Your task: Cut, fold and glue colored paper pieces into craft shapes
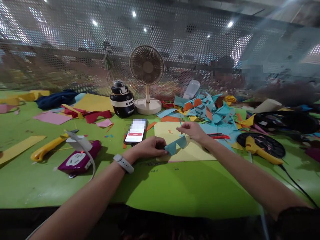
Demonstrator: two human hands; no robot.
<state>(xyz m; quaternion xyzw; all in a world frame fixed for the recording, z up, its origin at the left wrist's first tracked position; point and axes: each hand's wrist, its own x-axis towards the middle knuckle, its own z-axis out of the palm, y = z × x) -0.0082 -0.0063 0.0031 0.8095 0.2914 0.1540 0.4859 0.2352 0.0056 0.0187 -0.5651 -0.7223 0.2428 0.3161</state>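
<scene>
My left hand (152,146), with a watch on its wrist, pinches a folded piece of blue paper (176,145) by its left end. The paper has angular notches cut in it and is held over a pale yellow sheet (200,153). Above and to the right, my right hand (191,131) has its thumb and fingers pinched together, apart from the blue paper. A thin blue sliver shows by these fingertips; whether they hold it is unclear. Small orange scraps (170,131) lie on the yellow sheet. Red-handled scissors (218,136) rest just right of my right hand.
A phone (136,131) lies left of the sheet, before a black bottle (122,101) and a fan (147,66). Further left are a purple power strip (80,158) and yellow cutter (48,146). Blue scraps (212,108) are heaped behind; a corded yellow glue gun (262,151) sits right.
</scene>
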